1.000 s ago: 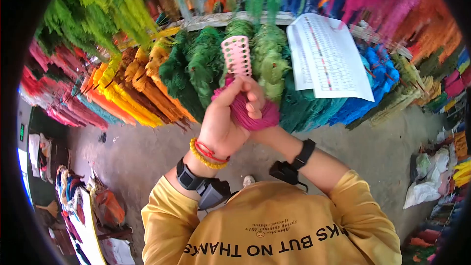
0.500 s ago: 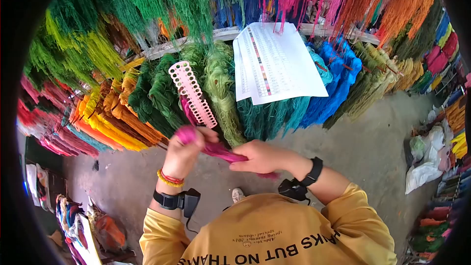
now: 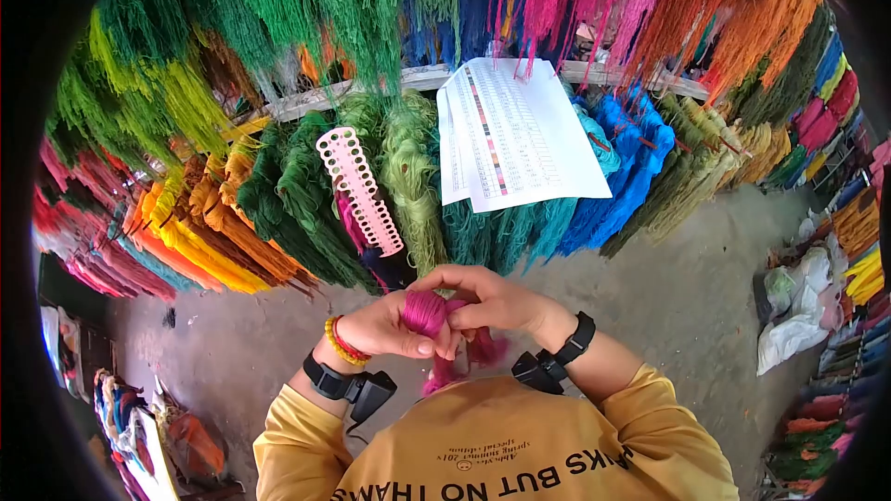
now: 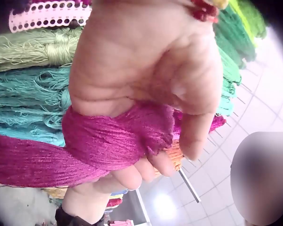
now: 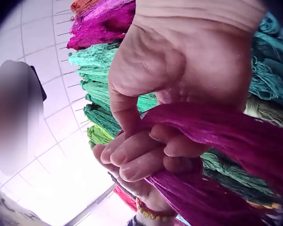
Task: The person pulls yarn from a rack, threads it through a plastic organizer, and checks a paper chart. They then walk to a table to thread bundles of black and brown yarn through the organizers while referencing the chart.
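Both hands are together low in front of the yellow shirt, working on a magenta yarn skein (image 3: 427, 313). My left hand (image 3: 379, 325) holds the looped, bunched part of the skein, and the yarn wraps round its fingers in the left wrist view. From the other side my right hand (image 3: 499, 299) grips the skein, its fingertips meeting the left hand's fingers. In the right wrist view two strands of magenta yarn (image 5: 226, 132) trail off from the hands. Loose ends hang down towards the shirt.
A pink perforated strip (image 3: 360, 193) lies on the green skeins (image 3: 302, 186), with magenta yarn beside it. Printed sheets (image 3: 534, 148) rest on the teal and blue skeins. More coloured yarn hangs above. Plastic bags (image 3: 798, 311) lie on the floor at right.
The hands came apart with the yarn stretched between them, then drew together again nearer the shirt, with the yarn bunched. The pink strip, first just above the hands, lies on the skeins.
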`<state>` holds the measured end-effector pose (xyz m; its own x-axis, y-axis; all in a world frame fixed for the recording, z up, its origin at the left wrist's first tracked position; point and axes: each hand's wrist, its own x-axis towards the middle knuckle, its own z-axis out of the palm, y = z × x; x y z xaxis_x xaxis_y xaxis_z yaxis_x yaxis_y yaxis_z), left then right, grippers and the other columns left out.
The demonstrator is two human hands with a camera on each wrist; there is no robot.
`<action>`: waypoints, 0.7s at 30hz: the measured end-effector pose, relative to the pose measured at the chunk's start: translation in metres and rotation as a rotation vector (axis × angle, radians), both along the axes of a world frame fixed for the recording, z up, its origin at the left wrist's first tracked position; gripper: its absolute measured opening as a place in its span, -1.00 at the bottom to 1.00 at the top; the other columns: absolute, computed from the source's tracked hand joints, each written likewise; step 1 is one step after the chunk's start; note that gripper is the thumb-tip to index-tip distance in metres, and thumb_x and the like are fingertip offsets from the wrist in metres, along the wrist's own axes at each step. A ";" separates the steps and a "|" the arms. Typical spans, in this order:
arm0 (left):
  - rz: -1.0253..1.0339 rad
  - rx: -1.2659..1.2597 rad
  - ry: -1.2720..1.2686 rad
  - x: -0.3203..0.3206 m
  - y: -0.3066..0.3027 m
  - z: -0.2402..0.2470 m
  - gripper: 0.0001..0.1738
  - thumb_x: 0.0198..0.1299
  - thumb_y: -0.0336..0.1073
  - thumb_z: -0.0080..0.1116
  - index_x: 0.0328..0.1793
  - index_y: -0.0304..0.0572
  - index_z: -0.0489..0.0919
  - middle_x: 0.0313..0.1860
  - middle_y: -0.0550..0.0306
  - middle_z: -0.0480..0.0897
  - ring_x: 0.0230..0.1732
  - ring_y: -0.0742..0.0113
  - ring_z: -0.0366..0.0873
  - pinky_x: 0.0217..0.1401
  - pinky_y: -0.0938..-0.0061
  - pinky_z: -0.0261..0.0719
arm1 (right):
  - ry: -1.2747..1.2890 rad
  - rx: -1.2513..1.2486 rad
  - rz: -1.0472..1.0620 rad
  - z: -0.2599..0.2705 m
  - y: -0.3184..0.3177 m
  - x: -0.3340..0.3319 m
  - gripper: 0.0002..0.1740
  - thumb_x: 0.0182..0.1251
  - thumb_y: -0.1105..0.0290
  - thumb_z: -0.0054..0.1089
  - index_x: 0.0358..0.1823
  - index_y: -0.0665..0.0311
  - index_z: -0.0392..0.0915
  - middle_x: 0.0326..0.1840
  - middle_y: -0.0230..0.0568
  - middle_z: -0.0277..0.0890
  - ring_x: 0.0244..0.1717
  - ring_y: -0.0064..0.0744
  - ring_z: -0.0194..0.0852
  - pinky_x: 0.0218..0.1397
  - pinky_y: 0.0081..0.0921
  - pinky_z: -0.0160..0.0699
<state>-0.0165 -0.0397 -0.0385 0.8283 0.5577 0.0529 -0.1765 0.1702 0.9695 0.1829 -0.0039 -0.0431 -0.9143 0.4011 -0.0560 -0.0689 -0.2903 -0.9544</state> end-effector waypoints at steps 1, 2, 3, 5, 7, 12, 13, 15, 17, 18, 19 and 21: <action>0.004 0.014 -0.014 -0.001 0.001 0.000 -0.71 0.07 -0.17 0.25 -0.35 -0.31 0.57 -0.30 0.04 0.58 -0.20 0.24 0.49 -0.08 0.39 0.41 | 0.055 0.035 -0.055 -0.005 -0.001 -0.004 -0.48 0.05 0.55 0.07 0.13 0.35 0.29 0.14 -0.18 0.32 -0.06 -0.56 0.40 -0.07 -0.61 0.43; 0.008 0.030 -0.028 -0.003 0.002 0.000 -0.73 0.11 -0.18 0.22 -0.31 -0.30 0.58 -0.29 0.09 0.58 -0.21 0.29 0.48 -0.09 0.42 0.41 | 0.109 0.073 -0.110 -0.011 -0.002 -0.008 -0.54 0.05 0.56 0.09 0.06 0.35 0.32 0.14 -0.17 0.31 -0.13 -0.56 0.44 -0.14 -0.64 0.45; 0.012 0.046 -0.044 -0.004 0.003 0.000 -0.74 0.14 -0.20 0.20 -0.26 -0.29 0.59 -0.29 0.14 0.57 -0.23 0.33 0.46 -0.10 0.45 0.41 | 0.119 0.140 -0.145 -0.008 -0.004 -0.010 -0.60 0.04 0.58 0.09 -0.01 0.35 0.35 0.14 -0.16 0.31 -0.19 -0.56 0.45 -0.20 -0.66 0.45; 0.139 0.031 0.105 -0.014 0.001 0.009 -0.72 0.15 -0.19 0.20 -0.23 -0.31 0.59 -0.27 0.13 0.58 -0.20 0.34 0.48 -0.09 0.47 0.41 | 0.115 0.200 -0.222 -0.004 -0.003 -0.010 -0.71 0.03 0.60 0.09 -0.16 0.34 0.38 0.13 -0.14 0.30 -0.30 -0.57 0.46 -0.30 -0.68 0.45; 0.313 0.079 0.121 -0.018 0.001 0.011 -0.68 0.17 -0.16 0.16 -0.19 -0.35 0.59 -0.21 0.09 0.57 -0.16 0.34 0.49 -0.06 0.47 0.41 | 0.089 0.181 -0.306 0.000 -0.001 -0.008 -0.82 0.01 0.62 0.08 -0.31 0.32 0.37 0.11 -0.13 0.29 -0.40 -0.58 0.45 -0.38 -0.69 0.44; 0.636 0.148 -0.186 -0.019 0.000 0.016 -0.54 0.26 -0.09 0.00 -0.05 -0.45 0.55 -0.02 -0.07 0.54 0.02 0.26 0.47 0.10 0.44 0.37 | 0.279 0.084 -0.428 -0.009 -0.002 -0.011 -0.85 0.10 0.49 0.11 -0.33 0.32 0.35 -0.08 -0.25 0.38 -0.55 -0.60 0.36 -0.48 -0.66 0.34; 0.633 0.101 -0.247 -0.015 0.000 0.017 -0.54 0.25 -0.09 0.01 -0.05 -0.46 0.55 -0.02 -0.08 0.54 0.04 0.25 0.47 0.12 0.43 0.37 | 0.261 -0.023 -0.376 -0.009 -0.003 -0.012 -0.84 0.11 0.45 0.13 -0.31 0.31 0.36 -0.13 -0.26 0.40 -0.55 -0.61 0.36 -0.48 -0.66 0.34; 0.693 0.027 -0.324 -0.005 -0.001 0.024 -0.64 0.22 -0.19 0.05 -0.14 -0.43 0.58 -0.19 -0.06 0.61 -0.12 0.30 0.54 0.01 0.44 0.44 | 0.156 -0.130 -0.269 -0.012 -0.006 -0.014 -0.77 0.13 0.35 0.17 -0.25 0.30 0.39 -0.23 -0.27 0.44 -0.54 -0.58 0.38 -0.45 -0.63 0.36; 0.794 0.114 -0.087 -0.029 0.008 0.014 -0.72 0.19 -0.28 0.05 -0.20 -0.42 0.60 -0.33 -0.01 0.63 -0.29 0.35 0.56 -0.15 0.49 0.48 | -0.012 -0.011 -0.204 -0.020 -0.007 -0.014 -0.67 0.14 0.24 0.21 -0.16 0.29 0.41 -0.30 -0.26 0.46 -0.49 -0.50 0.43 -0.40 -0.56 0.40; 0.848 0.158 0.033 -0.039 0.011 0.010 -0.75 0.17 -0.32 0.05 -0.24 -0.41 0.61 -0.40 0.01 0.64 -0.37 0.37 0.58 -0.23 0.52 0.51 | -0.094 0.105 -0.190 -0.025 -0.007 -0.014 -0.61 0.14 0.19 0.22 -0.11 0.28 0.42 -0.33 -0.25 0.47 -0.46 -0.46 0.45 -0.38 -0.52 0.42; 1.057 0.026 -0.009 -0.040 0.007 0.026 -0.82 0.12 -0.42 0.03 -0.47 -0.35 0.58 -0.62 0.16 0.57 -0.62 0.46 0.48 -0.48 0.58 0.45 | -0.164 0.328 -0.216 -0.033 -0.008 -0.010 -0.56 0.13 0.15 0.23 -0.05 0.27 0.41 -0.32 -0.22 0.48 -0.43 -0.39 0.48 -0.36 -0.48 0.43; 0.997 -0.002 -0.106 -0.063 0.006 0.024 -0.72 0.13 -0.41 0.04 -0.65 -0.23 0.45 -0.70 0.27 0.44 -0.71 0.55 0.32 -0.60 0.62 0.32 | -0.320 0.559 -0.211 -0.040 -0.010 -0.004 -0.49 0.13 0.09 0.23 0.02 0.24 0.41 -0.31 -0.17 0.50 -0.36 -0.25 0.50 -0.32 -0.40 0.45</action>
<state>-0.0792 -0.0339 -0.0146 -0.0269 0.9948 0.0980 -0.3248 -0.1014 0.9403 0.1793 -0.0136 -0.0826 -0.7859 0.6169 -0.0430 0.2411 0.2417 -0.9399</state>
